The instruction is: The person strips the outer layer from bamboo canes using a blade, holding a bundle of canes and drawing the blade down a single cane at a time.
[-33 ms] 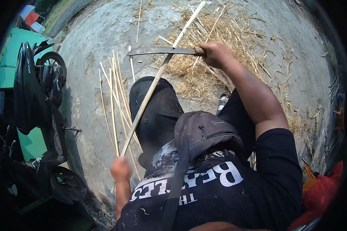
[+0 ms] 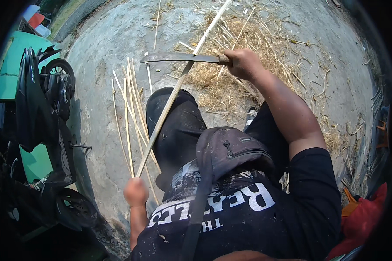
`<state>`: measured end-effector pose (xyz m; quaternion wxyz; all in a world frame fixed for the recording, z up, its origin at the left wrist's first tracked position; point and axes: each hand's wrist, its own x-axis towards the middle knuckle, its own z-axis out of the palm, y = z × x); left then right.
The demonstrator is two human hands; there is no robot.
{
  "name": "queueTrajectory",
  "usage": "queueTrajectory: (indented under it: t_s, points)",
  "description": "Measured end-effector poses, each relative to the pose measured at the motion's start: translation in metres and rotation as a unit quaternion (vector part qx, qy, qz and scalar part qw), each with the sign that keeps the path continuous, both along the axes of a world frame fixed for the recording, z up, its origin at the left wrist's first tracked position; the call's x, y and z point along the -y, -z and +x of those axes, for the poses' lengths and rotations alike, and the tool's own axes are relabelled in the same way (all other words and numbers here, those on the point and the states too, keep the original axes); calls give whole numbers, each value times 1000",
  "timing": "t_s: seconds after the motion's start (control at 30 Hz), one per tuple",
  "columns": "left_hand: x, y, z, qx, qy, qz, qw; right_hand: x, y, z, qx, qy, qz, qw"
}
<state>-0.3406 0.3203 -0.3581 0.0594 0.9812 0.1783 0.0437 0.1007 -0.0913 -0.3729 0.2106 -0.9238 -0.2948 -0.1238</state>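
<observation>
A long pale bamboo strip (image 2: 166,112) slants from lower left to the far edge, passing across my left knee. Its near end is gripped in my left hand (image 2: 136,192), a closed fist slightly blurred. My right hand (image 2: 244,64) is closed around the wooden handle of a long, curved-tip knife (image 2: 174,57). The blade lies across the strip beyond the knee and touches it, its tip pointing left. On the ground left of my leg lie several thin bamboo strips (image 2: 127,113).
A heap of curly shavings (image 2: 248,39) covers the concrete ahead and to the right. A black motorbike (image 2: 52,100) stands at the left beside a green surface (image 2: 13,65). A dark bag (image 2: 235,145) hangs at my front. Red cloth (image 2: 366,217) lies at the lower right.
The knife and my right hand have shifted slightly left. My left hand has dropped a touch closer to me. The strip's far end now runs out of view at the top.
</observation>
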Motion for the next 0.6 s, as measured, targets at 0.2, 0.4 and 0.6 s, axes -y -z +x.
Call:
queueTrajectory:
  t_s: [0.2,0.4,0.6]
  points:
    - [3,-11,-8,-9,8,-41,999,-28,-15,-24,129,-128,-34,983]
    - [2,-11,-4,-14,-13,-17,1000,-1,2,4,20,7,-31,999]
    - [2,-15,-21,-28,-20,-36,999,-23,-15,-23,87,-86,-66,990]
